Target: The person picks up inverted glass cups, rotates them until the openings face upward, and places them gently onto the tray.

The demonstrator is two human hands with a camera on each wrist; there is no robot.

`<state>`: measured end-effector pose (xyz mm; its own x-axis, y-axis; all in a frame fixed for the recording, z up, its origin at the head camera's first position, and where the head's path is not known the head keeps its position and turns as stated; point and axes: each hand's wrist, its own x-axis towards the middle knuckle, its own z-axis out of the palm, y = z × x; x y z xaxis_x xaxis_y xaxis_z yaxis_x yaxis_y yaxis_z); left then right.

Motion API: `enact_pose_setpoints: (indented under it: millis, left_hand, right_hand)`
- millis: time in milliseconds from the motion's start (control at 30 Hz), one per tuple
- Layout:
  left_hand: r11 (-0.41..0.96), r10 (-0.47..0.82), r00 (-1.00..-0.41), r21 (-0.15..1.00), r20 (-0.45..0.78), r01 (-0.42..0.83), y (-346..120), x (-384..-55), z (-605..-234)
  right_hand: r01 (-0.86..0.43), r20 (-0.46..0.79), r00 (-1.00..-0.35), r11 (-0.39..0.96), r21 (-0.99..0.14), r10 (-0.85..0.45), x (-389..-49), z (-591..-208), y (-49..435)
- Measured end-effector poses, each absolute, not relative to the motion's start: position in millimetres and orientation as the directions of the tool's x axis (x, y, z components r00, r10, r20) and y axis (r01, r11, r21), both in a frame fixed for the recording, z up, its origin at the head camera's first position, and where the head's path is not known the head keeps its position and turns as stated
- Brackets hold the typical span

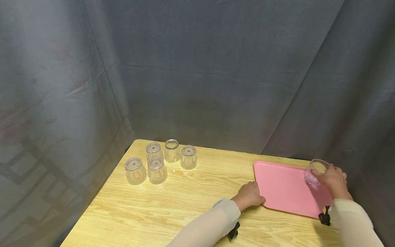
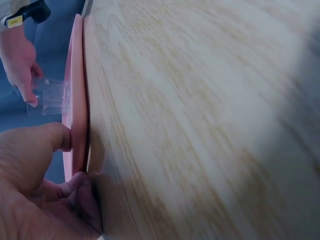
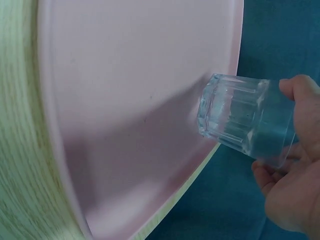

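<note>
The head view looked forward and down across the pale wood-grained desk [image 1: 172, 202]. Both wrist views shared the pink rectangular tray [image 1: 284, 192] up close: left, low by its near-left corner; right, above its near-right.

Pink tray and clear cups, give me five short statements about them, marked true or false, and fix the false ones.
1. The right hand holds a clear cup at the right part of the pink tray. True.
2. That cup is upside down. False: its mouth is up and its thick base faces the tray.
3. The left hand grips the tray's edge. True.
4. Five other cups stand on the wooden table. True.
5. Those five are to the tray's right. False: they are to its left.
</note>
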<state>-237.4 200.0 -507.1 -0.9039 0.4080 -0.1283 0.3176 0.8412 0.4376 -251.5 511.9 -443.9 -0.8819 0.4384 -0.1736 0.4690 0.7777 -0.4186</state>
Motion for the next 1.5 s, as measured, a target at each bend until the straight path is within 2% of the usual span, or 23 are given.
enact_pose_setpoints:
  millis: [300, 1500]
  left_hand:
    - [0.843, 0.399, -0.906, 0.443, -0.138, 0.304, 198.3, -237.2, -507.0]
    - [0.789, 0.482, -0.871, 0.478, -0.092, 0.386, 190.7, -238.1, -504.8]
  right_hand:
    - [0.48, -0.183, -0.876, 0.759, -0.44, 0.447, -249.6, -442.7, 506.5]
    - [0.532, -0.271, -0.846, 0.702, -0.474, 0.458, -242.3, -445.8, 505.5]
